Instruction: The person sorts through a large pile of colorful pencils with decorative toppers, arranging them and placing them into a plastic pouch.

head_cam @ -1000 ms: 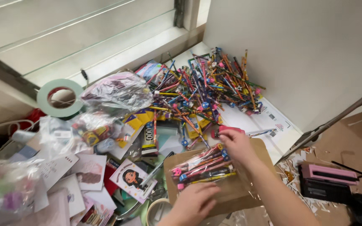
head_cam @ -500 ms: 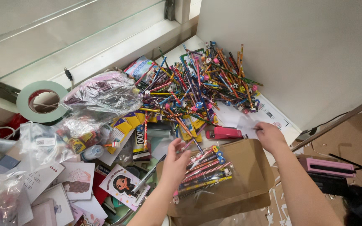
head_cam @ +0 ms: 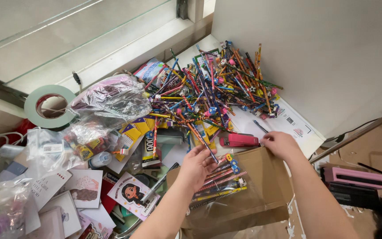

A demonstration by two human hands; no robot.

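Left hand [head_cam: 198,164] gripping pencil [head_cam: 202,139], right hand [head_cam: 279,144] grip unclear, stapler [head_cam: 239,140] partly hidden

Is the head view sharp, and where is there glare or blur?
Head view: even daylight, the pencil pile sharp; glare on the clear plastic bag beside it; left hand and right hand only slightly soft; the bottom-left corner blurred; straight edges bend towards the frame border.
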